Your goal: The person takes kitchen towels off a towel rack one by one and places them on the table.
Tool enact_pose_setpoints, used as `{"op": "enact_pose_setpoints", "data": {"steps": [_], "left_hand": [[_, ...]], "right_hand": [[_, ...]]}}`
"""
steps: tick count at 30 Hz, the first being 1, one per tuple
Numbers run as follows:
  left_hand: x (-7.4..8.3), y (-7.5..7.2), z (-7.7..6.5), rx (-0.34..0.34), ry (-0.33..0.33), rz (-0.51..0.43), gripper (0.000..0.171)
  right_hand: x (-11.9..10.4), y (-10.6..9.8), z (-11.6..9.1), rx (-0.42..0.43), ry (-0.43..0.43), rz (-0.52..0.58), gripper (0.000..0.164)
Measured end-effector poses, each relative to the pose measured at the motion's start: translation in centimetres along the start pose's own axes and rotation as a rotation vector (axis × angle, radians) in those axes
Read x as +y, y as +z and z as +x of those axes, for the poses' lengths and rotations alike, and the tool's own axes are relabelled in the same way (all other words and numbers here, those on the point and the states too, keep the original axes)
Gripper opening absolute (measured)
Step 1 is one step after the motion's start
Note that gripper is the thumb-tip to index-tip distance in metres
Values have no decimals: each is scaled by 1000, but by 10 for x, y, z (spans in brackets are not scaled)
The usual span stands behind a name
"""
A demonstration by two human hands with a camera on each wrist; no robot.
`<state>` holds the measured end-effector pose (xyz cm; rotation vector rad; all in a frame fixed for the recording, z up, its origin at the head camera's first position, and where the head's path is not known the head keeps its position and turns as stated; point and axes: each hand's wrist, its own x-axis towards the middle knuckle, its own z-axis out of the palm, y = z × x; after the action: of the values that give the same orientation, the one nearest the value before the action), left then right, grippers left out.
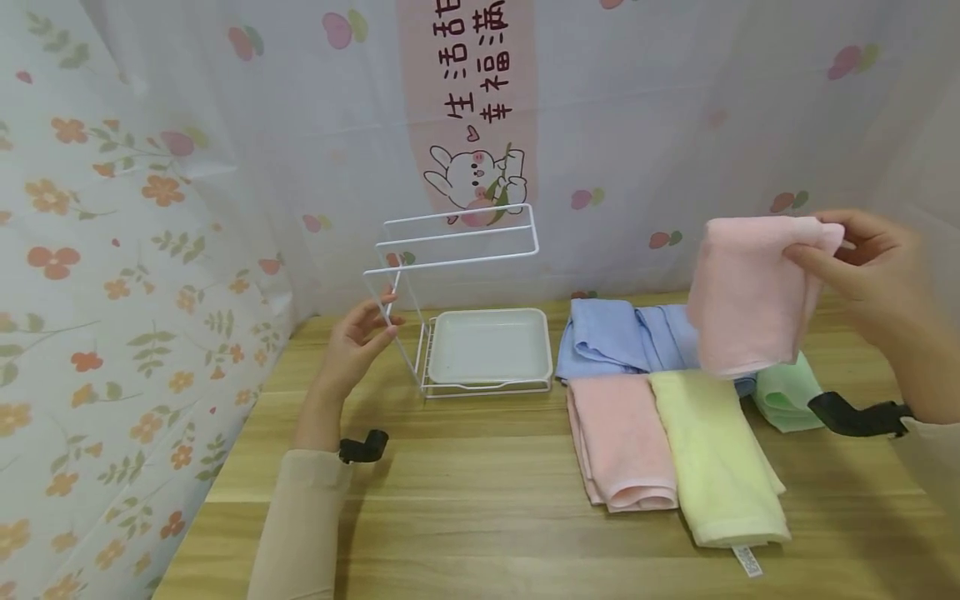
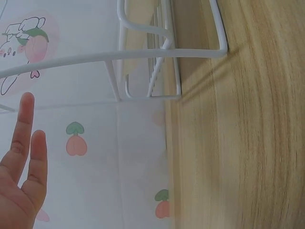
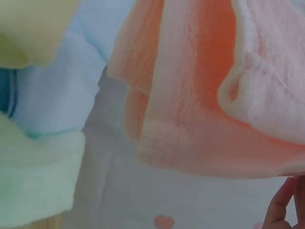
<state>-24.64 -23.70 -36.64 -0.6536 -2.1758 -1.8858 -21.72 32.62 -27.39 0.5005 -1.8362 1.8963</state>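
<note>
My right hand [image 1: 873, 262] pinches a folded pink towel [image 1: 753, 292] near its upper right corner, thumb in front. The towel hangs raised above the other cloths; its folded layers [image 3: 186, 95] fill much of the right wrist view. At the left, my left hand [image 1: 356, 342] is at the side of a white wire rack [image 1: 450, 265], thumb and fingertips right by the slanted side wires. Two straight fingers [image 2: 35, 167] show below the rack's wire in the left wrist view. A white shallow tray [image 1: 491, 346] sits in the rack's base.
Right of the rack lie a folded pink towel [image 1: 622, 437], a yellow towel [image 1: 720, 458] with a white tag [image 1: 747, 561], blue cloths [image 1: 611, 337] and a mint green cloth [image 1: 791, 396]. Behind the wooden table [image 1: 465, 500] hangs a patterned curtain [image 1: 300, 100].
</note>
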Motion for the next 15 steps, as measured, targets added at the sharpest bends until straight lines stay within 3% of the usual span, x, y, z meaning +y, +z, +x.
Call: {"op": "enact_pose_setpoints", "data": {"steps": [5,7,9,13,15], "left_hand": [[1,2,0,2,5,-4,53],[2,3,-1,8,1,-4,54],[3,3,-2,10,-6,-3,54],[4,3,-2,9,-9,5,53],[5,3,-2,9,-5,4,52]], "right_hand": [[-1,-22,-15,37,31,-301,32],[-1,-28,-18,33,40,-353,34],[1,-33,-20,7,28,-272,34],[4,-41,-26,-69,17,5,35],[4,-43,-31,-80,30,48,36]]}}
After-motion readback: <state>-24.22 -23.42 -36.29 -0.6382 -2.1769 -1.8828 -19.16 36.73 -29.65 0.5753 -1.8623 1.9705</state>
